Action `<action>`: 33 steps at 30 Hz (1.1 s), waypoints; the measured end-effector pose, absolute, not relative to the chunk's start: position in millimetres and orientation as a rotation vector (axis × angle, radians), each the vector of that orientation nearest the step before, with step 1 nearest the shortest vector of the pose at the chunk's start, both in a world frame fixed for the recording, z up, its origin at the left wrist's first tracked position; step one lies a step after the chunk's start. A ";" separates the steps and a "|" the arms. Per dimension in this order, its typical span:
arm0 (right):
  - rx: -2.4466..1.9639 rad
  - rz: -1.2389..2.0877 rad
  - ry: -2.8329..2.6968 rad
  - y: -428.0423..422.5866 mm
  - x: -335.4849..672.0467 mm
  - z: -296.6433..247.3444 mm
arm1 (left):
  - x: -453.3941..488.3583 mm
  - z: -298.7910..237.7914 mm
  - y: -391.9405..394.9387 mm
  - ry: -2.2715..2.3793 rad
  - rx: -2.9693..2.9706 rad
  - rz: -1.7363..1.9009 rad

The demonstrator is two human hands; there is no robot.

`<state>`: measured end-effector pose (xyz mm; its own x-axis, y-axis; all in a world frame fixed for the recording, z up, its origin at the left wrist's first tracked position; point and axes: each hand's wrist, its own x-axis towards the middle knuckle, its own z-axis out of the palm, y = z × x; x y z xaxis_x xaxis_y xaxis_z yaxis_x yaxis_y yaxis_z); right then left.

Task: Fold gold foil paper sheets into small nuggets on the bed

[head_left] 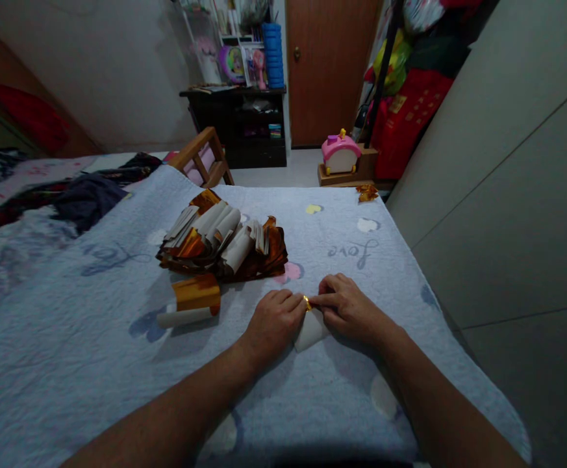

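Note:
Both hands work close together on a sheet of gold-and-white paper [311,331] lying on the blue cloth [283,403]. My left hand [276,318] is closed on the sheet's left side, its fingertips by a small gold edge [307,303]. From the right, my right hand [349,309] pinches and presses the same edge, index finger stretched toward the left fingertips. The paper's white side shows below the fingers. To the left lies a loose curled gold-and-white sheet [198,296]. Behind it rises a pile of similar gold and white sheets [225,237], some curled or folded.
A small folded gold piece [366,193] lies at the cloth's far right corner. Dark clothes [88,198] are heaped at the left. Beyond the far edge stand a wooden chair [205,156], a dark cabinet [234,127] and a pink toy [340,155]. A pale panel [507,162] borders the right side.

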<state>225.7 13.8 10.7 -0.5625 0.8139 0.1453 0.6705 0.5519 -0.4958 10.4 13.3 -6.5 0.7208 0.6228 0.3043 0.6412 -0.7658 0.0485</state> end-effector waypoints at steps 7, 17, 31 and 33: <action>-1.194 0.642 -2.456 11.9 242.3 15.7 | 7.5 -10.5 14.0 -1.054 -2.872 -0.499; -1.177 0.636 -2.310 14.0 244.0 14.2 | -0.6 -16.8 21.7 -1.209 -3.092 -0.769; -1.254 0.643 -2.220 15.4 201.5 -10.2 | -3.6 -8.9 18.6 -1.665 -2.891 -0.740; -1.232 0.623 -2.257 14.5 200.0 -8.0 | -3.5 -8.4 18.6 -1.662 -2.900 -0.724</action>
<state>200.0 14.5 -8.0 -0.4719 0.8587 0.1997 0.6344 0.4880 -0.5994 -3.5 18.6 -8.4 0.4487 0.8666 0.2184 0.7502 -0.4980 0.4349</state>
